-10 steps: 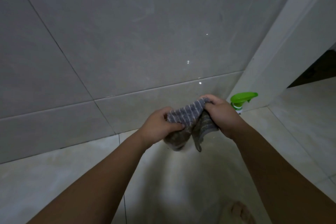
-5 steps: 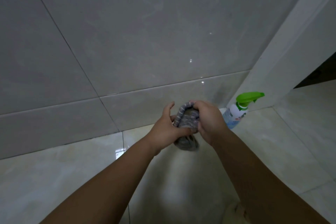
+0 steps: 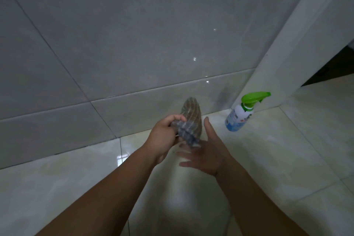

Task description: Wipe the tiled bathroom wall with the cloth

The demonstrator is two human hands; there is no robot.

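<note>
Room: grey large-tile wall (image 3: 134,34) is filling the top and left, thin grout lines, a few bright glints showing on the glaze. Glossy cream tile floor (image 3: 57,188) is running below it. White door frame (image 3: 283,44) is standing at right, with a dark opening past it. Spray bottle (image 3: 240,116), green trigger head, is standing upright on the floor near the frame's foot, close to the wall.

Hands: both forearms are reaching in from the bottom edge and meeting low, in front of the bottom tile row. Left hand (image 3: 164,138) is sitting curled, knuckles toward the camera. Right hand (image 3: 208,155) is lying flat and spread, thumb pointing up, fingers pointing left.

Grip: the left hand is clutching the bunched grey striped cloth (image 3: 191,119); its blurred free end is sticking up above the fist. The cloth's lower end is overlapping the right fingertips; contact unclear. The right hand is gripping nothing, fingers wide. Can't tell whether the cloth is touching the wall.
</note>
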